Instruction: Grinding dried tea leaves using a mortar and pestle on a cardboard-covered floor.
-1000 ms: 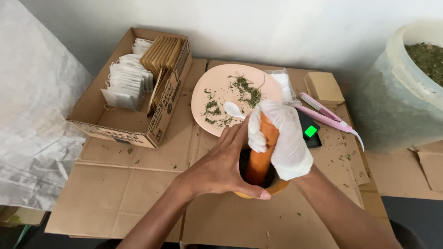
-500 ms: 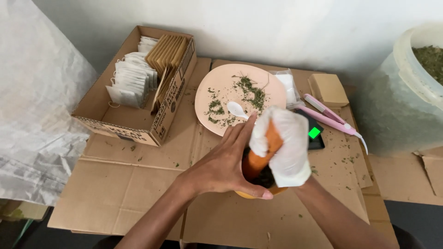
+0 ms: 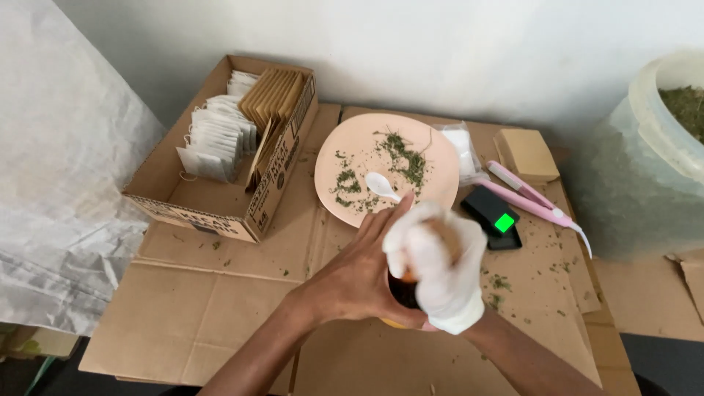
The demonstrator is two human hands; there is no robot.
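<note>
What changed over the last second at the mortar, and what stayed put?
The gloved right hand drove the orange pestle down into the mortar; a second ago much of its shaft showed, now the glove hides nearly all of it. The bare left hand stayed cupped against the mortar's side. The plate, white spoon and cardboard box lie as before.

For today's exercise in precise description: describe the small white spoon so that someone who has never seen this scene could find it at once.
Start at the round peach-pink plate lying on the flattened cardboard, right of the open cardboard box. The white spoon lies on the plate's near side, among scattered green dried herb bits, just beyond the left hand. It is the only smooth, white, solid thing on the plate.
</note>
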